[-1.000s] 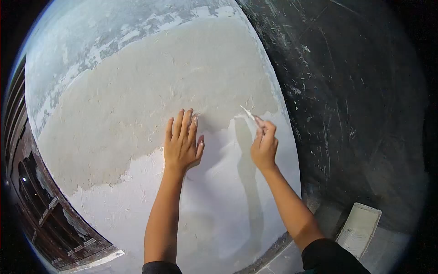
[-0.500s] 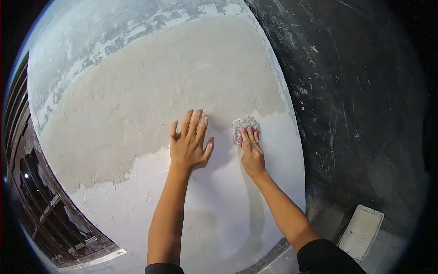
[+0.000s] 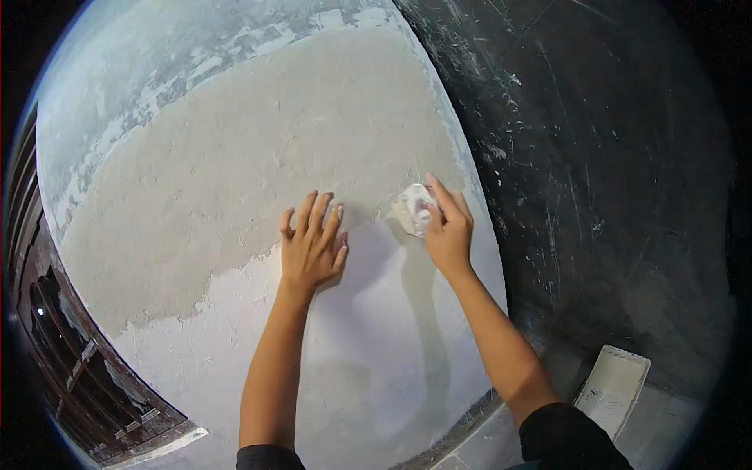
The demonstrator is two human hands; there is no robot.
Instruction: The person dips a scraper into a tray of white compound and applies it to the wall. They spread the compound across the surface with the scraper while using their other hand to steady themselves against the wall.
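A pale wall (image 3: 345,407) fills the middle, with a band of grey-beige putty (image 3: 251,157) across its upper part and smoother white surface below. My left hand (image 3: 312,251) lies against the wall with its fingers spread, at the lower edge of the beige band, and holds nothing. Right of it, my right hand (image 3: 450,235) grips a small flat putty scraper (image 3: 415,210) smeared with white. The scraper is at the border of beige and white; its face is tilted and slightly blurred. A damp-looking streak (image 3: 427,329) runs down the wall below it.
A putty-smeared tray (image 3: 615,384) with a ridged part stands low on the right. Dark, scuffed surface (image 3: 595,180) lies beyond the wall's right edge. A dark window frame with bars (image 3: 78,345) is at the left.
My right hand has turned the scraper and moved it slightly up along the wall, and the tool's face now tilts. The view has shifted a little; my left hand stays flat on the wall.
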